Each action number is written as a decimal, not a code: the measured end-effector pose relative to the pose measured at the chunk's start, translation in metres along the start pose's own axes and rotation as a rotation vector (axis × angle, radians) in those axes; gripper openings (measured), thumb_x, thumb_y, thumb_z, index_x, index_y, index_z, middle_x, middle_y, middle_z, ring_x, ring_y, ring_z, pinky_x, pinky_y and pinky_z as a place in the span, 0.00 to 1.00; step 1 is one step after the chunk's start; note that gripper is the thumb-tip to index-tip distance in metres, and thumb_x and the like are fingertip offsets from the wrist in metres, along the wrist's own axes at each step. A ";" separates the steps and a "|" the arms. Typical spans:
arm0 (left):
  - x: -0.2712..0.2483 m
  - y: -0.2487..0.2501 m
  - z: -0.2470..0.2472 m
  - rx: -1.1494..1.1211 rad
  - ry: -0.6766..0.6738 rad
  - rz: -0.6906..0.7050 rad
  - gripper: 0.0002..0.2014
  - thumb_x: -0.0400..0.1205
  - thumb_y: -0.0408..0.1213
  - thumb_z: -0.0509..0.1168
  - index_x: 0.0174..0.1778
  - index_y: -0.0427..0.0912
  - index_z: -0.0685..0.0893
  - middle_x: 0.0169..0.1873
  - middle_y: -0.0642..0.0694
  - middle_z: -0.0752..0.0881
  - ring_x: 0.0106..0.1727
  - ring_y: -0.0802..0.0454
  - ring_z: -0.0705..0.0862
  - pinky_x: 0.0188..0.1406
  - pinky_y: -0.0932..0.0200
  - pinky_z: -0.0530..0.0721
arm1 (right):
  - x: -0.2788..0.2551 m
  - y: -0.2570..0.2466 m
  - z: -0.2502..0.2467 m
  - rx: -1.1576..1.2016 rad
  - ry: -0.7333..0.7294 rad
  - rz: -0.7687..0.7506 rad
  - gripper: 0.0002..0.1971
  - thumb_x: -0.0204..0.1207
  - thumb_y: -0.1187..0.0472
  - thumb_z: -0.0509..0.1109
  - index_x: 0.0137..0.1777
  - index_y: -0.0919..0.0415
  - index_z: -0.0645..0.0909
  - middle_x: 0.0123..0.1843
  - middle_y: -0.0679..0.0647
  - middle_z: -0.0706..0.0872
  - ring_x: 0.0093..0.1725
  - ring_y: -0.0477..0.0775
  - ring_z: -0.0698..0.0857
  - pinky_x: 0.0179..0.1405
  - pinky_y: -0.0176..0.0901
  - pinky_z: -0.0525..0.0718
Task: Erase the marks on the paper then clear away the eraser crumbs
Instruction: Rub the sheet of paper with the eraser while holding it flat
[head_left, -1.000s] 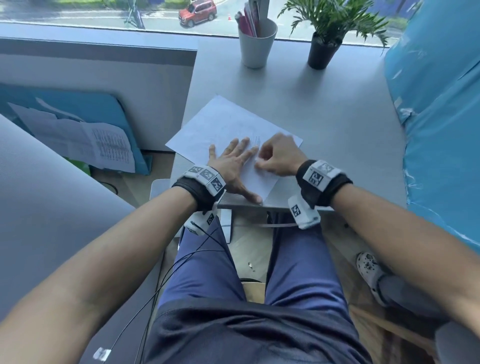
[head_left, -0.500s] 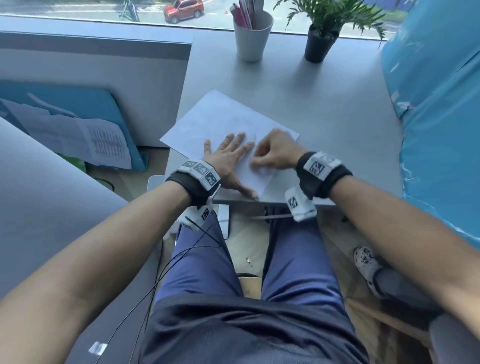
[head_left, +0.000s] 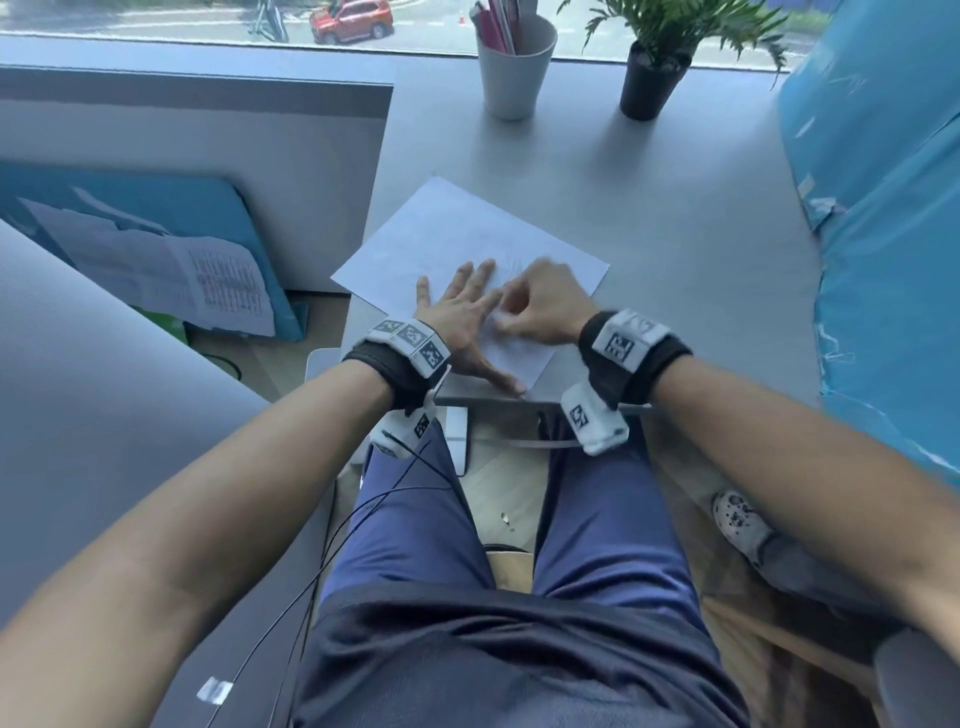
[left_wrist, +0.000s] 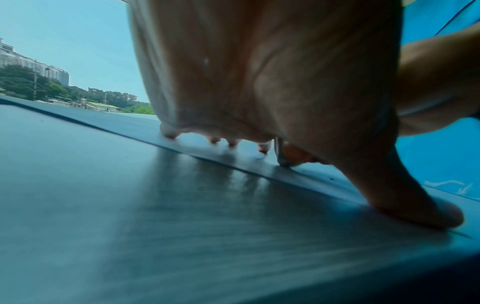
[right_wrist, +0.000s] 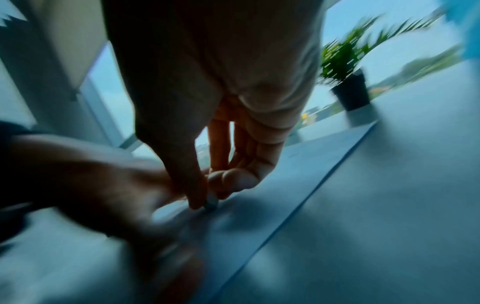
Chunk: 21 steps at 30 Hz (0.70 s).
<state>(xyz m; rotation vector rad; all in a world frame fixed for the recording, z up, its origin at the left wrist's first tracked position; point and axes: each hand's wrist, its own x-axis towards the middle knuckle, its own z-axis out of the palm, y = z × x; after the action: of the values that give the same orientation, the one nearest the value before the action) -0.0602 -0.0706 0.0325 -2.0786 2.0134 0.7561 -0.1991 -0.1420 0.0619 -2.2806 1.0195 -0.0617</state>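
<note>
A white sheet of paper lies angled on the grey desk, with faint pencil marks near its middle. My left hand lies flat on the paper's near half, fingers spread and straight, thumb by the near corner. My right hand is just to its right, fingers curled, and pinches a small eraser between thumb and fingers, its tip down on the paper. In the left wrist view the eraser touches the sheet beyond my left hand's fingertips. The right hand is motion-blurred.
A white cup with pens and a potted plant stand at the desk's far edge by the window. A blue plastic-wrapped panel rises along the right side. A grey partition and loose papers are to the left.
The left hand stays flat on the paper. The right hand with the eraser has shifted slightly left toward the left hand's fingers and back, rubbing the sheet.
</note>
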 end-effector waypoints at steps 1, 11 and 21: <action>0.001 -0.001 0.001 0.004 -0.001 -0.004 0.74 0.52 0.82 0.69 0.85 0.57 0.34 0.83 0.52 0.26 0.83 0.47 0.26 0.74 0.22 0.28 | -0.008 -0.007 0.010 -0.001 -0.067 -0.049 0.11 0.66 0.63 0.75 0.24 0.54 0.82 0.23 0.48 0.82 0.21 0.40 0.75 0.25 0.31 0.72; 0.002 -0.002 0.003 0.021 0.014 -0.002 0.74 0.51 0.83 0.69 0.84 0.61 0.31 0.83 0.53 0.26 0.84 0.48 0.26 0.75 0.21 0.31 | -0.002 -0.004 0.012 -0.012 -0.073 -0.027 0.04 0.65 0.60 0.77 0.33 0.60 0.90 0.34 0.53 0.90 0.29 0.45 0.83 0.32 0.36 0.78; 0.001 -0.003 0.004 0.037 0.011 0.022 0.64 0.61 0.83 0.63 0.85 0.63 0.34 0.84 0.52 0.27 0.84 0.48 0.27 0.75 0.22 0.29 | 0.020 0.054 -0.040 -0.006 0.097 0.311 0.10 0.71 0.54 0.77 0.45 0.60 0.89 0.45 0.56 0.91 0.43 0.48 0.84 0.43 0.33 0.75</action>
<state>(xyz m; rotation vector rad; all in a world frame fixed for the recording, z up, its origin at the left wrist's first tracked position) -0.0578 -0.0692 0.0282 -2.0484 2.0434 0.7069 -0.2318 -0.2035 0.0594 -2.1149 1.4148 -0.0401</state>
